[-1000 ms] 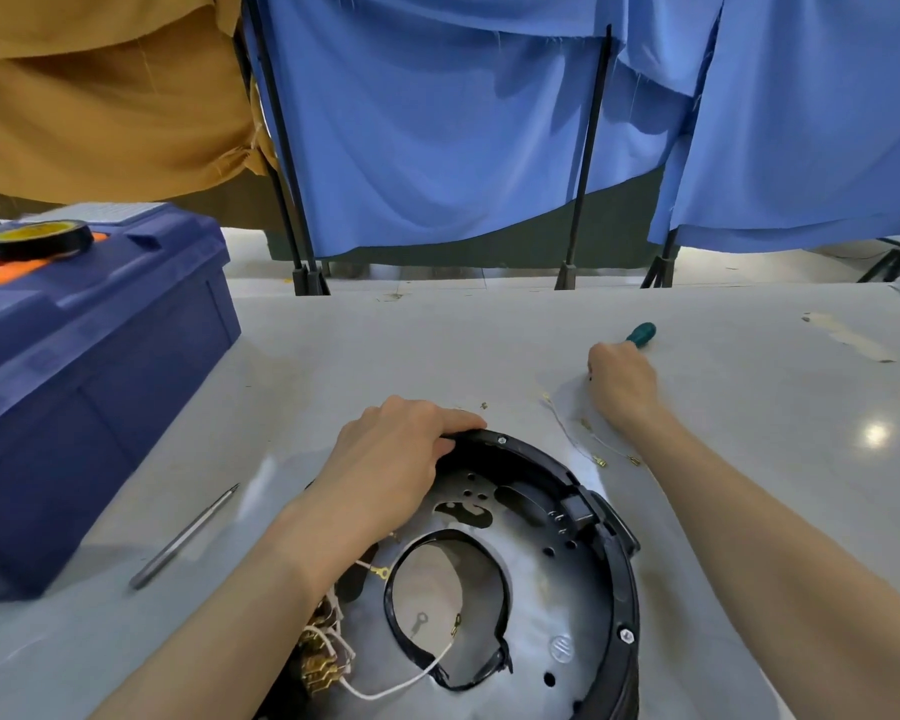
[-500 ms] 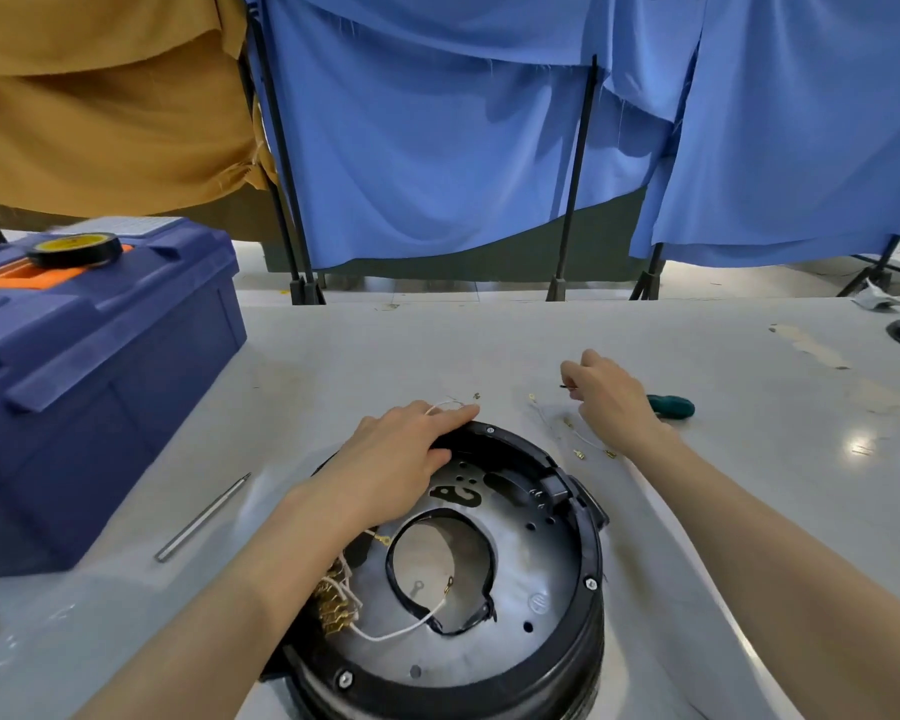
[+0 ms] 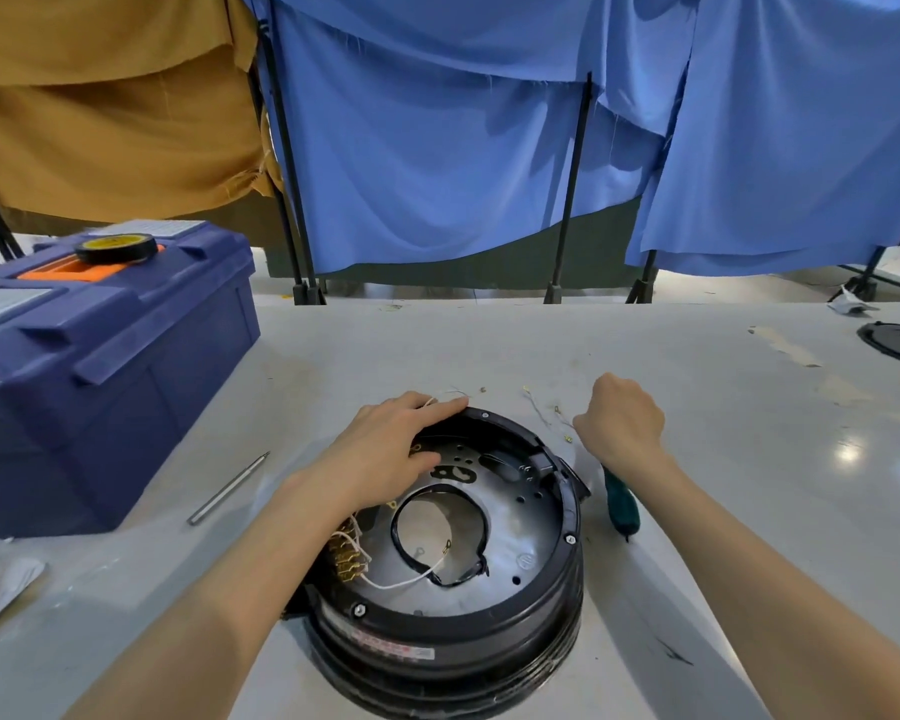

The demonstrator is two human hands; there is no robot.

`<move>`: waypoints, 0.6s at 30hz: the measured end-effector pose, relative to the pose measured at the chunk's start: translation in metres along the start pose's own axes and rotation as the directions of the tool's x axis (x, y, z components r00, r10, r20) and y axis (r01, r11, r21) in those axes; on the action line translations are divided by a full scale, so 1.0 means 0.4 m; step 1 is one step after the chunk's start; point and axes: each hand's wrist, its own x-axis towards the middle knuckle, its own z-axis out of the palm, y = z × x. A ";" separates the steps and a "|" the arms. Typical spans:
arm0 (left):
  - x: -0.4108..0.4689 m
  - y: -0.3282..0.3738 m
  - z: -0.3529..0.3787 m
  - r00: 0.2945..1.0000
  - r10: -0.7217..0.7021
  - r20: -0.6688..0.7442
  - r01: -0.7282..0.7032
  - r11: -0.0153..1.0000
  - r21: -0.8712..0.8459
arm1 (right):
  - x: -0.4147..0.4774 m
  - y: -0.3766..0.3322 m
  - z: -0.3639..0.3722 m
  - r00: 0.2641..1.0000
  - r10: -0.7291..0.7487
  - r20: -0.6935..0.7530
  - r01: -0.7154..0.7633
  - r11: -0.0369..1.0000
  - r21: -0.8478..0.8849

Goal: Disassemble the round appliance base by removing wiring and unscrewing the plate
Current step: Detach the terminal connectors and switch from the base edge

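Pale worktop, near edge: left hand flat on round base far rim, right hand just beside its right side grasping screwdriver (handle pointing nearward).

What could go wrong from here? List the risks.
1. The white wire runs to the brass terminals; lifting the plate may tear it.
2. Small loose parts near the right hand could be swept away.
3. The left hand rests on the base; a slipping screwdriver might hit it.
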 end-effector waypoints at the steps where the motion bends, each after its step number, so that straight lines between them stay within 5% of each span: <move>1: -0.004 -0.001 0.000 1.000 0.004 -0.002 -0.004 1.000 0.003 | -0.007 0.005 0.002 1.000 0.014 0.011 -0.014 1.000 -0.023; 7: -0.011 -0.004 -0.002 1.000 0.027 -0.013 -0.026 0.999 0.029 | -0.046 0.028 0.018 0.998 0.044 0.052 -0.041 0.997 -0.067; 10: -0.022 0.017 -0.002 1.000 0.020 -0.011 -0.020 1.000 0.014 | -0.068 0.025 0.012 0.996 0.007 -0.090 -0.011 0.999 -0.045; 13: -0.037 0.065 -0.001 0.987 0.126 -0.102 -0.112 0.985 0.130 | -0.094 -0.002 -0.010 0.978 -0.063 -0.196 0.121 0.947 0.297; 15: -0.038 0.106 0.002 0.960 0.256 -0.115 -0.224 0.946 0.236 | -0.116 -0.030 -0.025 0.990 -0.120 -0.070 0.138 0.789 0.599; 18: -0.025 0.156 0.014 0.908 0.405 -0.106 -0.340 0.862 0.375 | -0.149 -0.052 -0.026 0.962 -0.237 0.137 0.040 0.618 0.786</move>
